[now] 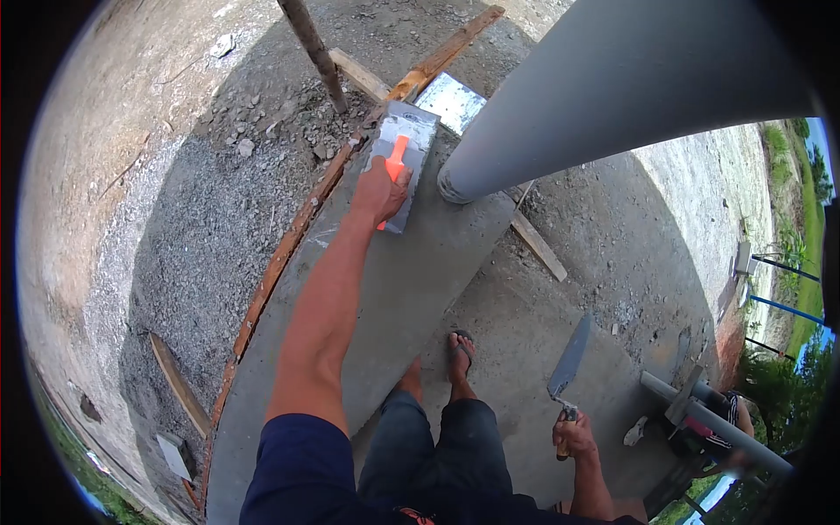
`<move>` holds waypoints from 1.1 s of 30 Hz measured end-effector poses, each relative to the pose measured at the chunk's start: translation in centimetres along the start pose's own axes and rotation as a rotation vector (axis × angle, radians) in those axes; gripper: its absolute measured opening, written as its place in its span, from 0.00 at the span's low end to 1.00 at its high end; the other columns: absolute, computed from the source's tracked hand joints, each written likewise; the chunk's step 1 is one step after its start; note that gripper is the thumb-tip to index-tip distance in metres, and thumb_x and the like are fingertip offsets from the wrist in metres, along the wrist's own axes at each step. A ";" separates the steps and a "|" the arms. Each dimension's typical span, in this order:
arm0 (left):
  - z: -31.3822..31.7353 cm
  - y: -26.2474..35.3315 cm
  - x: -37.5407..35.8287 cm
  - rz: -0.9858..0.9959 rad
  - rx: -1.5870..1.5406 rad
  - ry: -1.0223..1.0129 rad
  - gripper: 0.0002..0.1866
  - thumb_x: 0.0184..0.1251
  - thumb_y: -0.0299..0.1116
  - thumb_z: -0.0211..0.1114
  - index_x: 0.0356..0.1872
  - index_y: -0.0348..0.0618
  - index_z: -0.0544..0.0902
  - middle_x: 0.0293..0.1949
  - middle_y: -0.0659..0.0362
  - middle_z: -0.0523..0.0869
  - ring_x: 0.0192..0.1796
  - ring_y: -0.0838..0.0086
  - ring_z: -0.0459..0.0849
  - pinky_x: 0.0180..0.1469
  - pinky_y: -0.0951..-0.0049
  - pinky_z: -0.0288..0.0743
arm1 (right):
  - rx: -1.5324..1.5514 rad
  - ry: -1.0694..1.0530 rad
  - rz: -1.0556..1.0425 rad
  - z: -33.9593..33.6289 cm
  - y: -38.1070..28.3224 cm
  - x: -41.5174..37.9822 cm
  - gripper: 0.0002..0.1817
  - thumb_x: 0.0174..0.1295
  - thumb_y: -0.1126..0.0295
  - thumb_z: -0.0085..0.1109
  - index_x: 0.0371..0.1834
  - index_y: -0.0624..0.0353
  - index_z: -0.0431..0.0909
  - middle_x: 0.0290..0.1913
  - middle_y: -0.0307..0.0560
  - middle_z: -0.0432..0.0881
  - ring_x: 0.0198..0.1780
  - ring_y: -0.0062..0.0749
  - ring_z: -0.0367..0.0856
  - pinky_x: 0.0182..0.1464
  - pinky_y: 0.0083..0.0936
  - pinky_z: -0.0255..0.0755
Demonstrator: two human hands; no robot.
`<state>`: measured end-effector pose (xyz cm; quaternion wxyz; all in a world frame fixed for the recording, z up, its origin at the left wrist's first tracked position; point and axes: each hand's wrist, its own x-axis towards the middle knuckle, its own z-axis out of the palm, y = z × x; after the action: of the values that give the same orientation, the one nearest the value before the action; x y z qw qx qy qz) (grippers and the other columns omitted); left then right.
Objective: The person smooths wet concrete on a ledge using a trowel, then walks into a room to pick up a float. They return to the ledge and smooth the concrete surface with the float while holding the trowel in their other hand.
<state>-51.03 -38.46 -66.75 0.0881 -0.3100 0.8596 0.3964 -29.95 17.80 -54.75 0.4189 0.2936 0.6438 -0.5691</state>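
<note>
Left grip (pixel 381 191) is clasping the orange handle (pixel 399 150) of a flat trowel (pixel 418 150) on grey concrete (pixel 407 280), right grip (pixel 575 435) clenching a pointed trowel (pixel 570 359) by its handle.

Out here it's a building site: a broad grey concrete slab (pixel 402 271) edged by a long reddish-brown wooden board (pixel 282 255), a thick round grey column (pixel 630 87), loose grey gravel (pixel 223 219), and a rectangular grey metal float (pixel 418 166) with an orange handle.
</note>
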 end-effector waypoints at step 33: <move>-7.3 -9.4 -20.2 -0.566 -1.795 0.494 0.16 0.68 0.43 0.61 0.46 0.42 0.79 0.29 0.58 0.83 0.25 0.75 0.82 0.25 0.68 0.79 | -0.792 -0.326 -0.200 14.1 -8.4 2.1 0.17 0.57 0.58 0.67 0.28 0.60 0.74 0.18 0.37 0.75 0.22 0.20 0.74 0.26 0.23 0.68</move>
<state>-28.69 -39.17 -59.76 -0.2719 -0.5315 0.1254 0.7924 -35.22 2.33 -52.54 0.5381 -0.0468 0.7631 -0.3549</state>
